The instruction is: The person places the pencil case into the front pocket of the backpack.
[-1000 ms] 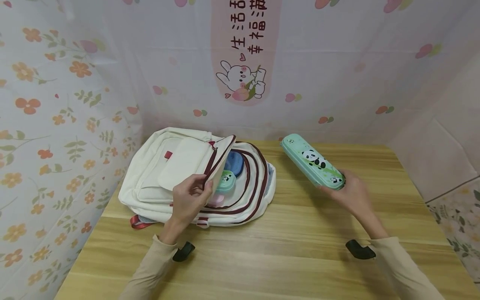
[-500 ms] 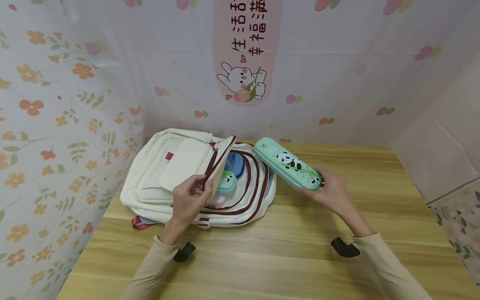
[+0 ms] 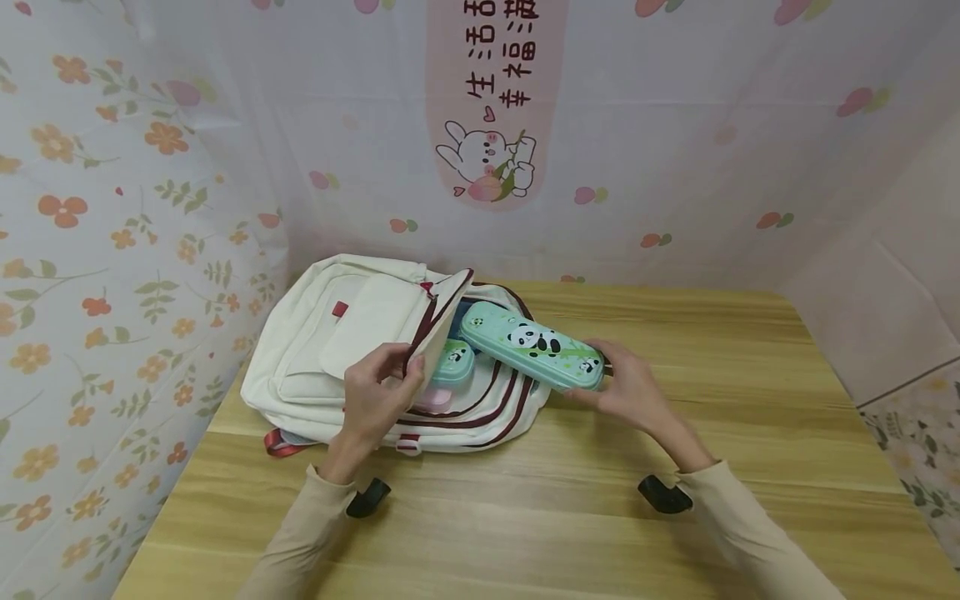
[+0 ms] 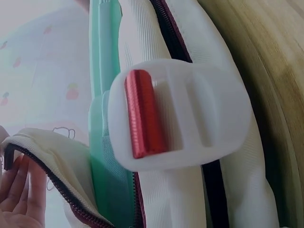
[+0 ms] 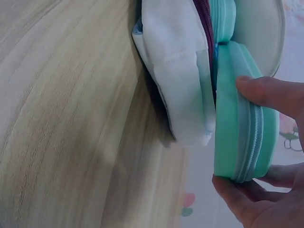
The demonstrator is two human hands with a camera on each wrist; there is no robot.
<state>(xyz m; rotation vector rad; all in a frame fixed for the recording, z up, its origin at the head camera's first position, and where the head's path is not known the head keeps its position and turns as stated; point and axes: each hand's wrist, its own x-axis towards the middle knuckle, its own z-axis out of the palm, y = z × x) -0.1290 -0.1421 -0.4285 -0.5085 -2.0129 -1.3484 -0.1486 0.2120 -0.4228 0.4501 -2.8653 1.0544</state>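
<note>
A cream backpack (image 3: 300, 350) with dark red zips lies on the table, its front compartment unzipped. My left hand (image 3: 378, 396) pinches the zipped edge of the raised front flap (image 4: 61, 156). In my right hand (image 3: 630, 387) is the near end of a mint-green panda pencil case (image 3: 532, 342); thumb and fingers grip opposite sides of it in the right wrist view. The case's far end reaches over the opening, tilted. Inside sit a smaller mint panda case (image 3: 453, 364), a pink item (image 3: 433, 400), and a dark blue item (image 3: 468, 308) mostly hidden behind the pencil case.
The backpack lies on a wood-grain table (image 3: 712, 400). Behind it hangs a printed cloth (image 3: 637, 150), and a floral cloth (image 3: 135, 275) stands at the left. A white buckle (image 4: 180, 114) with a red strap juts from the bag's near side.
My right hand has carried the pencil case left and down, from above the table on the right to over the backpack's opening. The left hand stays at the flap.
</note>
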